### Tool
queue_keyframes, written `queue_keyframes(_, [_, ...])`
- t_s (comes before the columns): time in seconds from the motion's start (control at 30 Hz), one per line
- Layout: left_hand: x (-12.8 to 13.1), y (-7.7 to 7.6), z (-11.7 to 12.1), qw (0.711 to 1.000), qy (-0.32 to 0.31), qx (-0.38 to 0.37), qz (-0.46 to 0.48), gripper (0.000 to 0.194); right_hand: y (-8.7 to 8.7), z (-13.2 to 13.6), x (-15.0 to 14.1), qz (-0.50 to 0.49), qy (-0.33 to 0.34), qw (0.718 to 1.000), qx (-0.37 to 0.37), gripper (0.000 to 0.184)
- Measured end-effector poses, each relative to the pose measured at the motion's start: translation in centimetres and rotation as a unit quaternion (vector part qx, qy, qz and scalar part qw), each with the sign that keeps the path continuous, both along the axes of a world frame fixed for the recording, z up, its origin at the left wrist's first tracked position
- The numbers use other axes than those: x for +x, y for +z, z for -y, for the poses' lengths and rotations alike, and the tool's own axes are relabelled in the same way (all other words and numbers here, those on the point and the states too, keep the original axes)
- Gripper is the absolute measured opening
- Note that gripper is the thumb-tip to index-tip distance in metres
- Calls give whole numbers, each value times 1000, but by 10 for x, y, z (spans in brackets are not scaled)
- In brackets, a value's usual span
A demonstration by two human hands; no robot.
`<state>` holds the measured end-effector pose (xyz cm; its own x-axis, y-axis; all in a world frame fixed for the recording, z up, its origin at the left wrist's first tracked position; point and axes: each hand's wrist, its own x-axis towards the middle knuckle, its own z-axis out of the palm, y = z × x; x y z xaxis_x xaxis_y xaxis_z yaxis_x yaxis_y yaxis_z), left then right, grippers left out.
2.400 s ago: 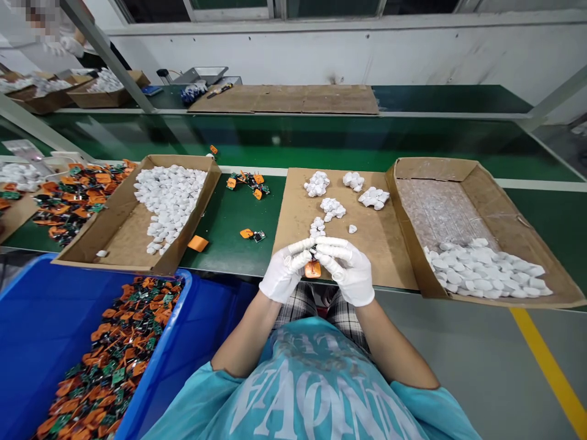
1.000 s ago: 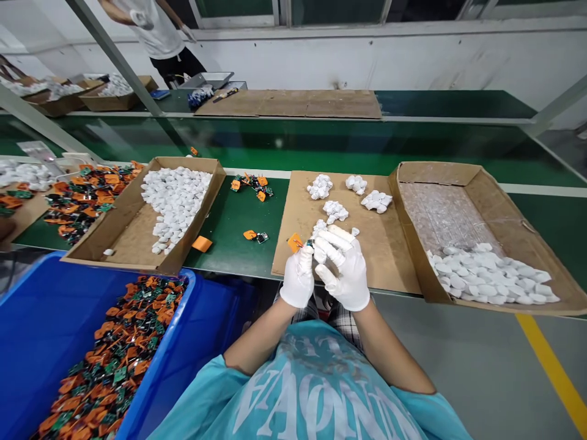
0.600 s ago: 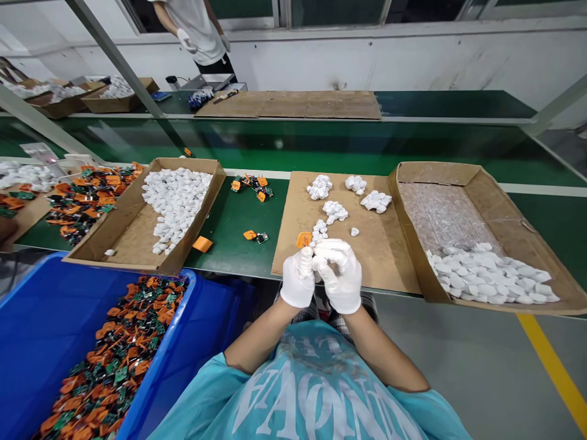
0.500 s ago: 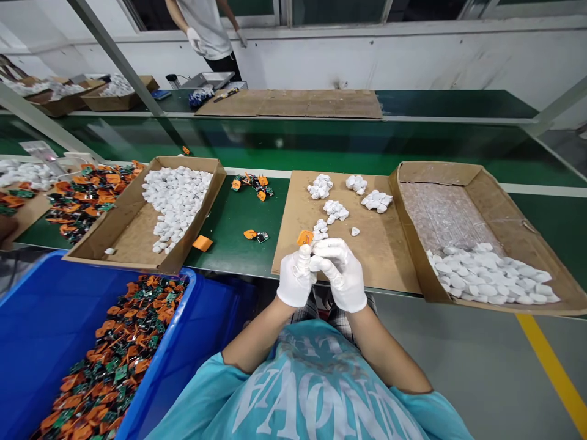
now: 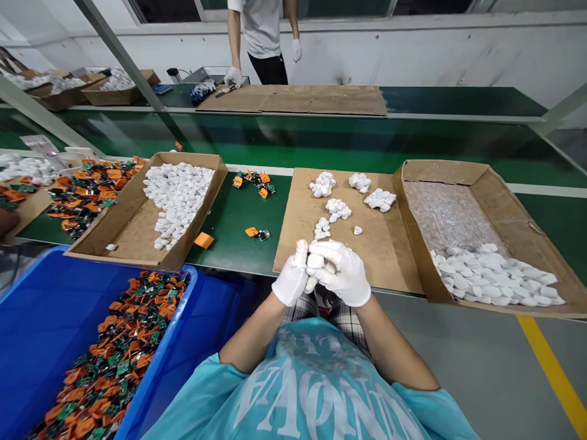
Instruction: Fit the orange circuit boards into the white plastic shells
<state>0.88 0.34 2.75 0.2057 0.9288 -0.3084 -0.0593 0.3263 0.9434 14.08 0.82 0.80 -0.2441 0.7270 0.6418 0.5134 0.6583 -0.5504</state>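
Observation:
My left hand (image 5: 291, 274) and my right hand (image 5: 342, 272), both in white gloves, meet just over the front edge of the cardboard sheet (image 5: 389, 244). Fingers of both are closed around a small rounded white plastic shell (image 5: 315, 261), partly covered by the gloves. A speck of orange shows at my left thumb tip; what it belongs to is hidden. Beyond the hands lie several small heaps of white pieces (image 5: 339, 209) and a single white piece (image 5: 358, 230). Left of the sheet are an orange piece with a small circuit board (image 5: 257, 233) and an orange block (image 5: 204, 240).
White pieces fill parts of the left cardboard box (image 5: 123, 235) and right cardboard box (image 5: 415, 244). A blue bin (image 5: 41, 305) of orange-and-green parts stands at lower left. Across the green bench, a person in white gloves (image 5: 263, 36) stands by a cardboard strip (image 5: 321, 101).
The orange piece at my fingertips has gone from sight, and a white shell now shows between my hands. The person opposite has moved right and reaches to a tool on the cardboard.

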Motion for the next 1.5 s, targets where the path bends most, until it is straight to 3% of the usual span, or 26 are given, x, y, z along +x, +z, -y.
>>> queue_keyframes(0.13, [-3,-1,1,998,-43,24,40,75,1,0,1,0,-5,1000,16,29])
queue_keyframes(0.27, [0,-10,0,997,-39,15,66,77,12,0,0,-42,51,998,-20,29])
queue_keyframes(0.4, [-2,-14,1,993,-59,77,74,76,19,2,0,-75,49,995,-45,18])
queue_keyframes(0.47, [-4,-12,1,989,-68,118,64,75,18,4,-2,-88,41,994,-43,23])
queue_keyframes(0.53, [-5,-9,0,984,-50,164,49,70,17,7,-4,-120,21,992,-32,37])
queue_keyframes(0.6, [-4,-6,-1,976,11,214,33,61,15,10,-7,-146,-19,989,-2,42])
queue_keyframes(0.73, [0,-6,-1,947,109,301,-7,52,11,13,-9,-106,-57,990,79,30])
queue_keyframes(0.87, [-1,-16,2,938,97,325,-67,49,14,13,-6,-25,-53,991,117,32])
queue_keyframes(1.03, [-8,-22,0,929,69,348,-102,41,26,17,1,-15,-13,999,41,29])
queue_keyframes(1.13, [-12,-15,-1,922,50,349,-160,35,26,20,2,-34,-7,999,12,31])
queue_keyframes(1.23, [-15,-6,-1,921,43,327,-207,32,23,22,2,-3,-26,999,38,34])
queue_keyframes(1.33, [-14,0,1,941,10,276,-194,33,23,18,6,16,-31,998,45,33])
queue_keyframes(1.5, [-12,10,4,984,-49,147,-89,49,19,4,13,18,89,995,44,47])
